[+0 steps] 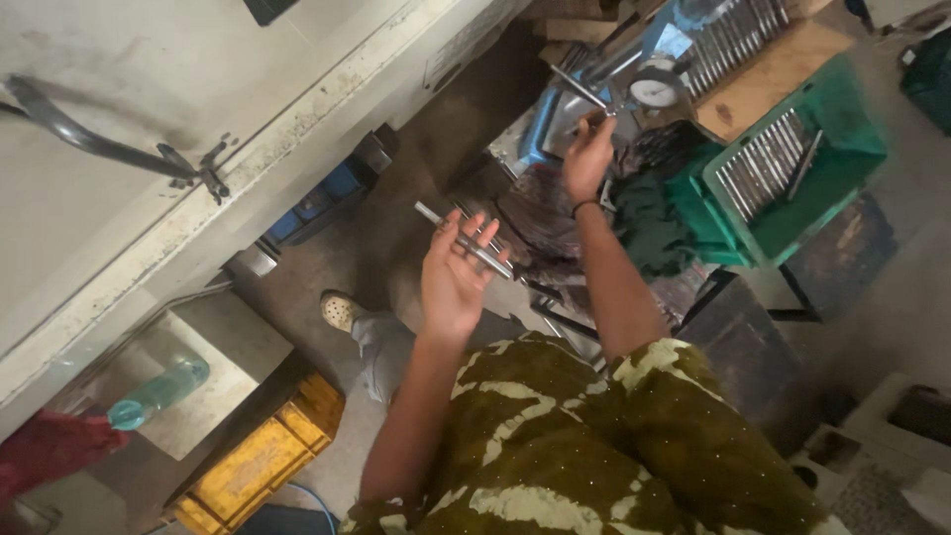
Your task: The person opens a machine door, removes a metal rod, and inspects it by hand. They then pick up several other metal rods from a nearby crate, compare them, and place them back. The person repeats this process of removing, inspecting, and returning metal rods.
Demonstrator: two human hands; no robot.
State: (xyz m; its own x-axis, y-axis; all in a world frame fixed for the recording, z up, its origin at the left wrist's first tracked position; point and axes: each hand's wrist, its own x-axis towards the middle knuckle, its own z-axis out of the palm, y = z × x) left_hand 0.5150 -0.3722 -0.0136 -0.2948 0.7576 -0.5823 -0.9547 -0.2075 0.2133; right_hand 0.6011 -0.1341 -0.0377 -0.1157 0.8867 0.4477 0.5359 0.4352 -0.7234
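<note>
Both hands raised in front of me, each handling a metal rod

My left hand [454, 280] is palm-up with the fingers spread; a slim metal rod [464, 241] lies across the fingertips, pinched lightly against the thumb, tilted down to the right. My right hand [588, 154] reaches farther out and grips the lower end of a second rod [580, 87] with the fingers closed round it, just beside a round dial gauge [655, 87]. Right of that hand, a green crate [837, 119] holds a row of similar rods, and a second row lies above on a wooden board [768, 74]. Low left, a yellow crate [260, 458] and a green bottle [158, 392] lie near a pale machine body [198, 89]
</note>
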